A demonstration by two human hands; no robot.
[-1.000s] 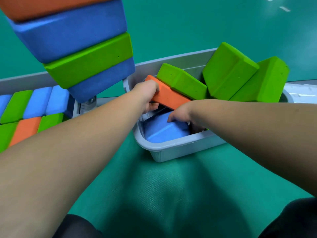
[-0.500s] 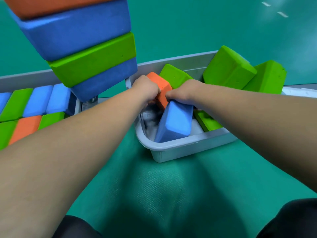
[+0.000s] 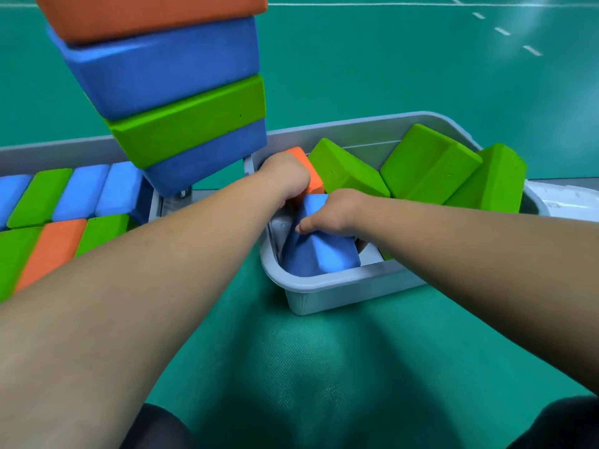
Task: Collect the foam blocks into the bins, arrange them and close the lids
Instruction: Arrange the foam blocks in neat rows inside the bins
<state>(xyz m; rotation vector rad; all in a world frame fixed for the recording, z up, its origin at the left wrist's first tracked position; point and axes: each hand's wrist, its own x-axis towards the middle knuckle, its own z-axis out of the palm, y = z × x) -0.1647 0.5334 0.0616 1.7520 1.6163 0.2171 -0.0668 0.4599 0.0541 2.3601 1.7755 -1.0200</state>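
Floor [image 3: 389, 76] was a green, finely textured mat running to the far edge of view, with white painted lines, one solid and one dashed, at the far right. Overhead light glared off it there.

Grey bin [image 3: 324, 296] sat on the floor just right of centre, lid off. A second bin [image 3: 64, 150] lay to the left, its near part cut off by the left forearm; it held foam blocks packed side by side in rows of blue, green and orange.

A stack of blocks [image 3: 181, 92] rose at the far left, orange over blue over green over blue, top cut off by the frame. What carried it was hidden.

Left hand [image 3: 285, 179] reached into the grey bin's far-left corner, fingers curled over the orange block [image 3: 312, 176]; fingertips out of sight. Right hand [image 3: 334, 215] clamped on the blue block [image 3: 317, 257], thumb pressed on its near face, other fingers wrapped behind and hidden. That block stood tilted on end in the bin's near-left corner, touching the orange one.

Three green blocks [image 3: 431, 166] leaned loosely in the far and right part of the grey bin. A pale object [image 3: 564, 199] beyond its right end was cut off and could not be identified.

Dark clothing showed at the near edge
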